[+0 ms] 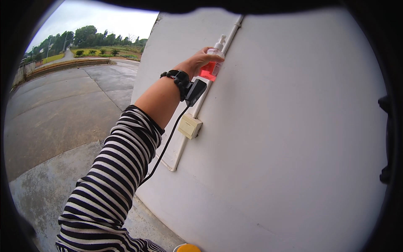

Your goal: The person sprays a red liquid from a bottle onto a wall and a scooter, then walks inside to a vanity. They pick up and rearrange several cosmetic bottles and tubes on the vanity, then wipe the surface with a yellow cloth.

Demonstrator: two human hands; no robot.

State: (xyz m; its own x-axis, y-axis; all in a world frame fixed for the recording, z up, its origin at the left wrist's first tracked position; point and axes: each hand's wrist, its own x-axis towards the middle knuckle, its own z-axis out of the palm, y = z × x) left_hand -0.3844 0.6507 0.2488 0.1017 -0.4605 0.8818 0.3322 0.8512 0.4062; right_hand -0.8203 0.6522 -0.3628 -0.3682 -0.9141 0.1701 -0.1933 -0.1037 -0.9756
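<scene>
My left hand (201, 60) is raised in front of the white wall, its fingers and thumb wrapped around a clear spray bottle (217, 67). Pink-red liquid fills the lower part of the bottle, and its white nozzle points upward. A label is partly visible on its side. The bottle leans slightly to the right, close to a white conduit pipe (231, 36) on the wall; whether they touch I cannot tell. On my wrist are a dark beaded bracelet, a black band and a black device (195, 93) with a cable. My right hand is out of view.
Below the hand, a cream wall switch (189, 126) is mounted on the conduit. The white wall (283, 126) spans the right side. Concrete paving (63, 104) lies left, with trees and fields beyond. An orange-yellow round thing (188, 248) shows at the bottom edge.
</scene>
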